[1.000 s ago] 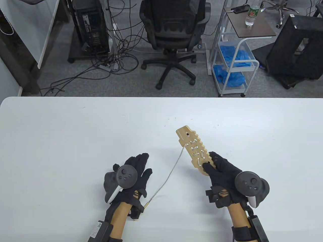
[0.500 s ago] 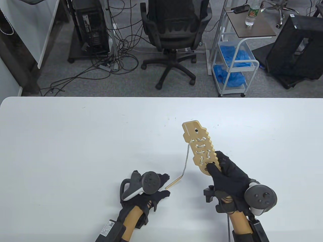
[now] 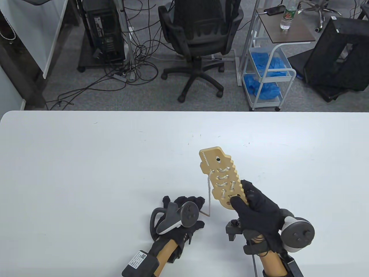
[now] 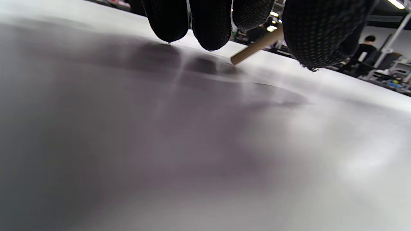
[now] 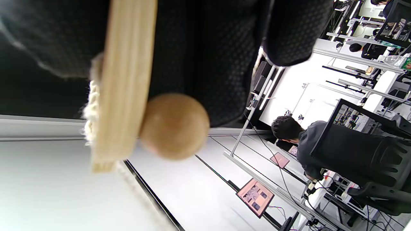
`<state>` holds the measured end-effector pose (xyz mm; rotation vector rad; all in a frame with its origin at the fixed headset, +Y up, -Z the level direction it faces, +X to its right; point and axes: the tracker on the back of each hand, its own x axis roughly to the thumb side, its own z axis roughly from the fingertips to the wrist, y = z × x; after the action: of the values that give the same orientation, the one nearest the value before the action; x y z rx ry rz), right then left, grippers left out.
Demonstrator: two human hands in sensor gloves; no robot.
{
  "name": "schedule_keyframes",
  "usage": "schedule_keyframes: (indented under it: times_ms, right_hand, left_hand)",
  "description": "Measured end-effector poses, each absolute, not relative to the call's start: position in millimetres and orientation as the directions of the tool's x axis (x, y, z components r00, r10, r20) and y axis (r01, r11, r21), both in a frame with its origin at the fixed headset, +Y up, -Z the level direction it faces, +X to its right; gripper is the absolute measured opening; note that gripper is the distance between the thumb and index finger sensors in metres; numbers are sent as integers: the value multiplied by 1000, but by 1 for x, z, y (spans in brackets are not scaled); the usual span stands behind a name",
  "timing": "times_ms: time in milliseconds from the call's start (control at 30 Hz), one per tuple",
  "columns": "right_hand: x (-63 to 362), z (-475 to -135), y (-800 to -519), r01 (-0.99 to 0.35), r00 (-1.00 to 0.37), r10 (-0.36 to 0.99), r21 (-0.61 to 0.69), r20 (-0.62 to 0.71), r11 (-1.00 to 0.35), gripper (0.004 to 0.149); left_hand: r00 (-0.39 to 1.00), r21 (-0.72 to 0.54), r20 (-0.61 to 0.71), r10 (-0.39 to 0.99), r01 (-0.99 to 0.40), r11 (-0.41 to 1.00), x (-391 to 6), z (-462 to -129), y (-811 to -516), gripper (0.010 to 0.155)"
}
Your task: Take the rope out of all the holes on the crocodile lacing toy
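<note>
Several holes of the wooden crocodile [image 3: 222, 181] have the rope [image 3: 208, 199] laced through them, so the unlacing looks only begun. Your right hand [image 3: 255, 209] grips the tail end of the crocodile, thumb on the top face and fingers under it, and holds it raised and tilted above the table [image 3: 86, 161], with the head pointing away from you. In the right wrist view a round wooden bead [image 5: 174, 126] sits against the underside of the board, next to your fingers.

The free rope hangs down from a hole near the head to its wooden needle [image 4: 255, 48], whose end touches the table. Your left hand [image 3: 180, 219] is low by the table; its fingertips [image 4: 210, 22] are around the needle, but I cannot tell if they already pinch it.

I think the next move needs a firm pinch on the needle, then a pull back through the nearest hole.

There is wide free table to the left and ahead. The near edge is close behind your wrists.
</note>
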<state>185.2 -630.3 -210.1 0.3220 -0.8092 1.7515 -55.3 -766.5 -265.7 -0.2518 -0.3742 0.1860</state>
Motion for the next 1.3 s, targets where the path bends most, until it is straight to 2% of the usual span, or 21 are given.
schedule_keyframes:
  times_ms: [67,100,133,300,467,567,667,767,933,1000,1100,1200,1300]
  right_hand:
    - [186,-209,-630,-922,-341,736,-359,585,-141,50]
    - [187,-210,-631,-919,-349,736,-367,579,-147,50]
    - [188,-211,-632,-916,-355,738,-372,574,-151,50]
    - [198,-222,-646,-891,-389,781,-415,488,-185,50]
    - [212,-235,-668,-856,-412,841,-465,351,-226,50]
    - [220,-244,-682,-833,-440,860,-477,260,-282,50]
    - [225,-249,-693,-806,-476,860,-482,183,-344,50]
    - [227,-255,-705,-789,-486,867,-481,107,-383,50]
    - [239,-262,-723,-756,-488,872,-486,-30,-439,50]
    - [244,-262,-726,-747,-479,875,-492,-67,-447,50]
    - [246,-263,-731,-741,-475,875,-492,-98,-457,50]
    - [240,-264,-735,-718,-526,843,-472,-114,-512,50]
    - [228,-266,-739,-717,-560,822,-436,-105,-544,50]
  left_hand:
    - [889,-268,373,266,-171,948,-53,-265,-764,54]
    - [889,-242,374,266,-183,953,-52,-264,-761,46]
    - [888,-225,376,264,-189,956,-52,-263,-760,45]
    - [885,-219,366,288,-219,951,-58,-265,-755,61]
    - [902,-163,345,259,-214,963,-71,-268,-746,72]
    - [908,-129,307,286,-258,958,-83,-270,-740,77]
    - [911,-66,270,312,-306,950,-97,-273,-732,76]
    - [907,-1,243,343,-354,935,-111,-275,-725,68]
    - [893,30,203,403,-417,909,-136,-278,-724,53]
    - [900,65,179,398,-414,908,-143,-278,-724,49]
    - [918,75,157,364,-378,923,-147,-280,-725,52]
    - [946,82,164,280,-296,952,-147,-279,-721,55]
    - [951,115,159,266,-285,952,-145,-275,-716,54]
